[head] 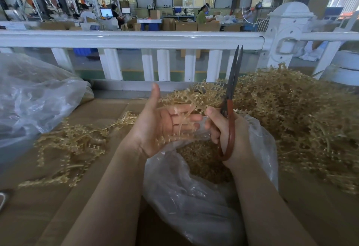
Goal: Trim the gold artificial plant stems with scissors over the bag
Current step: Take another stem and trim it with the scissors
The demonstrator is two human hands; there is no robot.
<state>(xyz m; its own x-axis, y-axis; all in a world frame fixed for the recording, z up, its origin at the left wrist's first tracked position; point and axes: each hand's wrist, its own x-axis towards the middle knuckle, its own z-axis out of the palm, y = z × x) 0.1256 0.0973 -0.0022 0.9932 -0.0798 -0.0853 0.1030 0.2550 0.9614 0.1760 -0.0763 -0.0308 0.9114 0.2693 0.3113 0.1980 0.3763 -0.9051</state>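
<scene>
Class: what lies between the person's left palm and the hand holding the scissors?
In the head view, a gold sprig lies across the open left hand, reaching toward the right hand.

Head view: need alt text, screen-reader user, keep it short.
A person's right hand grips red-handled scissors, blades nearly closed and pointing up, while the open left hand cradles a gold stem over a clear plastic bag of gold trimmings. Gold stems are heaped at right, fewer lie at left.

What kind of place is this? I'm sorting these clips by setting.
Probably a factory packing floor: stacked brown cardboard boxes, a worker at a lit computer monitor, and a big loose heap of gold plastic plant stems.
</scene>
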